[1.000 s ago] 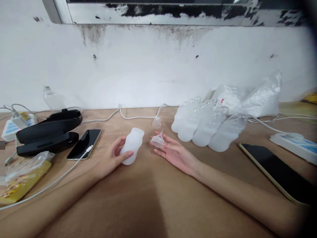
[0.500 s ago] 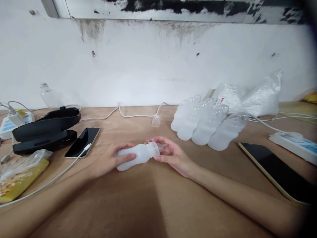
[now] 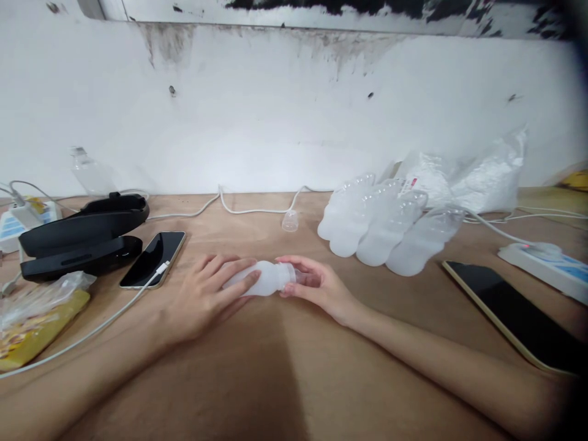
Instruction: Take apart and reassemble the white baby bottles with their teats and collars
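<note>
Your left hand [image 3: 206, 291] is curled over the body of the frosted plastic squeeze bottle [image 3: 266, 280], which lies nearly sideways above the counter [image 3: 248, 373], neck toward your right. Your right hand [image 3: 324, 291] has its thumb and fingers closed around the clear nozzle cap [image 3: 293, 275] at that neck. Beyond sits a small clear tip cover [image 3: 290, 221]; frosted bottles [image 3: 381, 233] lean together to its right.

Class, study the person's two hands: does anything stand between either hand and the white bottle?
Nothing visible blocks either one. The left hand wraps the white bottle directly; the right hand holds the clear top at its neck. The small clear cap stands beyond them, out of the way.
</note>
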The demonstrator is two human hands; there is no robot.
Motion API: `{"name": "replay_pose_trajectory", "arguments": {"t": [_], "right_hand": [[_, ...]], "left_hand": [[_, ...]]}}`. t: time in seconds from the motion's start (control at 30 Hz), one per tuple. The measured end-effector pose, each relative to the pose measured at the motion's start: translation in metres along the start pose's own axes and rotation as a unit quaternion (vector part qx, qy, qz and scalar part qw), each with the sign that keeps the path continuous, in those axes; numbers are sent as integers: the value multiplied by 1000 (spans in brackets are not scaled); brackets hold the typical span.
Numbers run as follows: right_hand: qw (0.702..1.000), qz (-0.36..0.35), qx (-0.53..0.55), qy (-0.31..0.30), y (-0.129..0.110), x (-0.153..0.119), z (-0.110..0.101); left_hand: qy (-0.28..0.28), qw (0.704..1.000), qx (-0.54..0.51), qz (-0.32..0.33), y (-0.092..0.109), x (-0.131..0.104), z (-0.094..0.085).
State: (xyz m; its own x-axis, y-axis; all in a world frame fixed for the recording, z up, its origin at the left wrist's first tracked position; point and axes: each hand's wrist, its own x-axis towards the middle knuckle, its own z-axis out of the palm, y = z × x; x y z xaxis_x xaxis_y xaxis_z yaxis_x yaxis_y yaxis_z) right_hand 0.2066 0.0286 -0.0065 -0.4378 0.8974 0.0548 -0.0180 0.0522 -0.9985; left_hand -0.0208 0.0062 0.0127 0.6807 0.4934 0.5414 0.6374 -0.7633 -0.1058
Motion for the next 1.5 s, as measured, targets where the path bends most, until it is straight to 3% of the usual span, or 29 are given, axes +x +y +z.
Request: {"name": "replay_pose_trajectory", "arguments": {"t": [0.13,0.23,0.33,0.4,0.5,0.57,0.63,0.73,0.8,0.87,0.97,1.07,1.13,1.23,1.3,1.37,1.43,1.5], "right_hand": [[999,14,42,-10,-3,-1,2],[998,19,62,-12,-5,-1,2],[998,13,68,8,-4,-1,1],[998,9,60,13,-3,-1,1],[999,-1,44,15,-1,-1,-1],[999,-1,33,14,0,0,-2],[999,6,38,14,0,0,-2],[997,17,70,20,-1,1,-1],[996,21,82,22,-1,1,0],[996,18,86,24,-1,1,1],[995,7,90,35,0,1,0],[995,1,89,47,0,1,0],[995,1,86,52,0,1,-1],[995,3,85,54,0,1,-2],[995,5,84,46,0,0,-2],[996,3,81,33,0,0,-1],[997,-5,76,28,0,-1,-1],[997,-14,68,34,0,-1,-1]], "left_hand": [[5,997,58,48,1,-5,-1],[16,999,19,29,3,-4,-1],[48,994,-59,-77,4,0,-2],[41,977,-116,-174,3,4,-5],[-56,940,-189,-278,1,9,-9],[-116,921,-212,-305,0,11,-12],[-115,932,-203,-277,0,11,-11],[-41,981,-132,-139,-3,4,-5],[-3,993,-99,-65,-5,-1,-1],[19,990,-118,-72,-6,-2,2],[21,960,-209,-184,-7,1,-1],[-56,918,-268,-287,-7,7,-6],[-95,906,-278,-305,-9,7,-6],[-65,939,-248,-229,-13,2,-2],[-25,977,-186,-102,-17,-5,0],[0,991,-137,5,-19,-11,2],[23,992,-123,27,-19,-12,3],[57,985,-160,-35,-17,-10,2]]}}
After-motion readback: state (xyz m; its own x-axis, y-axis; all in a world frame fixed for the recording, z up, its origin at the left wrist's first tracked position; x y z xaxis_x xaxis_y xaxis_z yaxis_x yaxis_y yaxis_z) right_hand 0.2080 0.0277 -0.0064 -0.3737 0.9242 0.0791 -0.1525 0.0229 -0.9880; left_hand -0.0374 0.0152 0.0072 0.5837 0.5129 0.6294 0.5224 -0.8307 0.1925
